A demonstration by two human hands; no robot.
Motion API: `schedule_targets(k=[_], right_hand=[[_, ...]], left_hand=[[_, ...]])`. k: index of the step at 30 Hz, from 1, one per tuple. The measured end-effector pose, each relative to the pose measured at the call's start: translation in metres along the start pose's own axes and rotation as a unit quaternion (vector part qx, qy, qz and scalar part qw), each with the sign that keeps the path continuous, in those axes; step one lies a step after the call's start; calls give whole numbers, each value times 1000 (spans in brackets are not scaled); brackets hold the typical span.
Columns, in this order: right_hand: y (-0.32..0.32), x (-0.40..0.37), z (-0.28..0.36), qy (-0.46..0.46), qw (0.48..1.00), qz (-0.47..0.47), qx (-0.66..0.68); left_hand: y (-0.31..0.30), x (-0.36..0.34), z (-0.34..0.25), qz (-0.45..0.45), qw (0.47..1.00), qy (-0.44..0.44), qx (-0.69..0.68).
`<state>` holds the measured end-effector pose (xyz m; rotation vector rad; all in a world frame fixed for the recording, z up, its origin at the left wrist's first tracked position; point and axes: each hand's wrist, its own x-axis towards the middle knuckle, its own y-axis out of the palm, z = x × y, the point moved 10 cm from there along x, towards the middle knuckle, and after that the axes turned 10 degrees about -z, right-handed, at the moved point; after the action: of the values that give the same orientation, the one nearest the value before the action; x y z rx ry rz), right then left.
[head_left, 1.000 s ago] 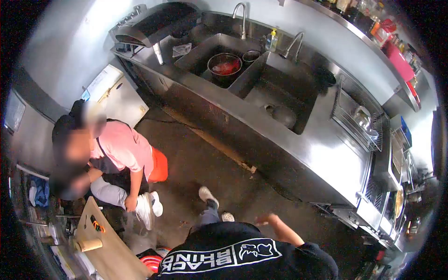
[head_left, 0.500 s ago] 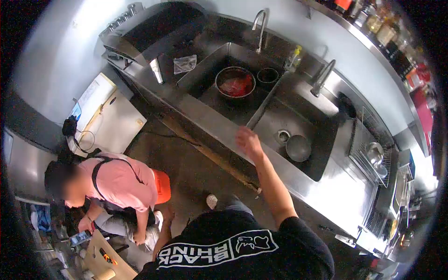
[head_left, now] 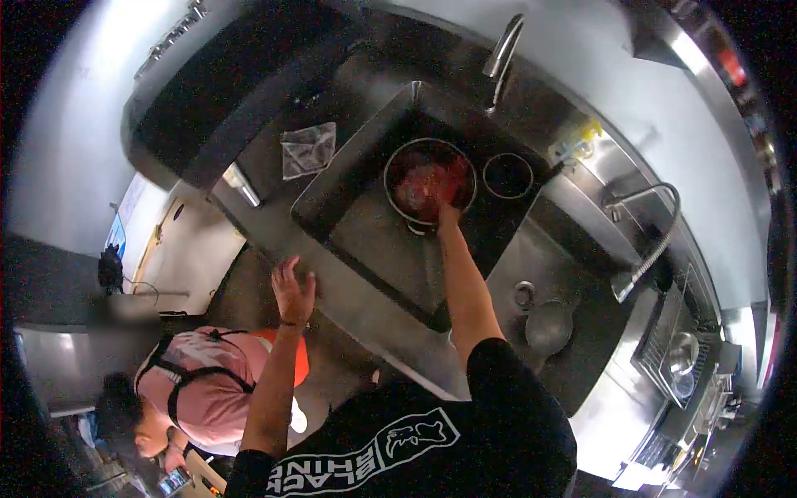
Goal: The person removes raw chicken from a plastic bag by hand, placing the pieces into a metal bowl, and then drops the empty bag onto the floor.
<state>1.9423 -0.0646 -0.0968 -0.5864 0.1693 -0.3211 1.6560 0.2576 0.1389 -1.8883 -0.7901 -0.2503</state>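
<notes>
My right hand (head_left: pixel 448 211) reaches into a round pot (head_left: pixel 400 207) of red liquid in the left sink basin; its fingers are sunk in the red contents and hidden. Reddish pieces (head_left: pixel 427 183) show in the pot. My left hand (head_left: pixel 293 292) is raised beside the counter's front edge with its fingers apart, holding nothing. A smaller round container (head_left: pixel 508 176) stands in the basin to the right of the pot. A clear plastic bag (head_left: pixel 309 151) lies on the counter left of the basin.
A strainer-like bowl (head_left: pixel 549 328) lies in the right basin (head_left: pixel 531 249). Two faucets (head_left: pixel 504 62) rise behind the sinks. A yellow-topped bottle (head_left: pixel 577 143) stands at the back. A dish rack (head_left: pixel 674 340) is at right. At lower left a person in pink (head_left: pixel 203 382) bends down.
My right hand has moved from the counter edge into the pot. My left hand has risen into view beside the counter. The view has shifted closer to the sink.
</notes>
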Motion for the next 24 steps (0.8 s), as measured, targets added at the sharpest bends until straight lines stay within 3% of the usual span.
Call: schedule_targets(k=[2, 6, 10, 11, 13, 14, 16, 17, 20, 24], right_hand=[[37, 29, -30, 65, 997, -7, 45], [114, 65, -100, 190, 957, 11, 218], [195, 86, -181, 256, 820, 94, 503], [188, 75, -179, 266, 819, 93, 500], [161, 42, -156, 436, 800, 79, 404], [149, 36, -137, 438, 798, 77, 407], [120, 38, -106, 364, 784, 12, 502], [114, 41, -104, 330, 805, -2, 493], [87, 54, -88, 177, 933, -43, 310], [63, 61, -67, 18, 988, -78, 129]], left_hand=[[28, 15, -16, 24, 998, 48, 33], [46, 20, -2, 83, 992, -21, 95], [51, 15, 7, 79, 994, -27, 72], [53, 12, 8, 88, 993, -30, 77], [55, 16, 7, 85, 993, -25, 74], [56, 18, 7, 87, 993, -20, 74], [55, 19, 1, 76, 995, 5, 72], [55, 19, 0, 77, 994, 8, 72], [54, 21, -4, 81, 992, 26, 95], [53, 21, -3, 79, 993, 9, 83]])
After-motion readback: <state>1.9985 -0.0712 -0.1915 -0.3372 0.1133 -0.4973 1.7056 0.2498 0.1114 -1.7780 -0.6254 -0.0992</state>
